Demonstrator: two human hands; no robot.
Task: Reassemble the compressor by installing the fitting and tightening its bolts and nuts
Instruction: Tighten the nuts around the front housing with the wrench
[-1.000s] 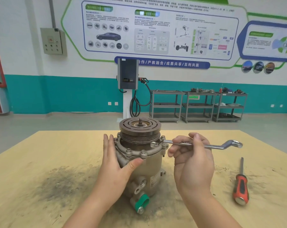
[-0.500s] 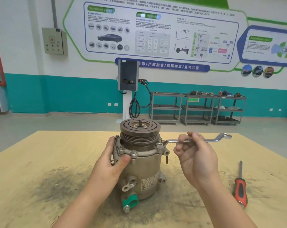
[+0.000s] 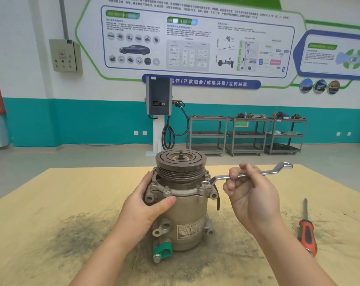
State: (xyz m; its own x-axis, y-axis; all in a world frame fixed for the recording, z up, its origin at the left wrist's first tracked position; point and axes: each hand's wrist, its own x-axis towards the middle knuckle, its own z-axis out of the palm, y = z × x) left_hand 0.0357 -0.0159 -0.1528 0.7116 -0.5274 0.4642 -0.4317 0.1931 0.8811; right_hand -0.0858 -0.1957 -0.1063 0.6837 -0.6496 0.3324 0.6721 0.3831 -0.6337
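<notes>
Mid-desk, the left hand [image 3: 146, 205] grips the compressor [image 3: 181, 203]. The right hand [image 3: 251, 195], pinching the wrench [image 3: 247, 175], has swung its handle farther back, so a flange bolt [image 3: 206, 183] is likely tightening.

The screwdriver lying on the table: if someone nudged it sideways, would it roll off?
The screwdriver probably rolls a little: its shaft and red handle look rounded. It likely stops soon, since the handle seems ribbed and the table looks flat and gritty. It looks stiff and light.
</notes>
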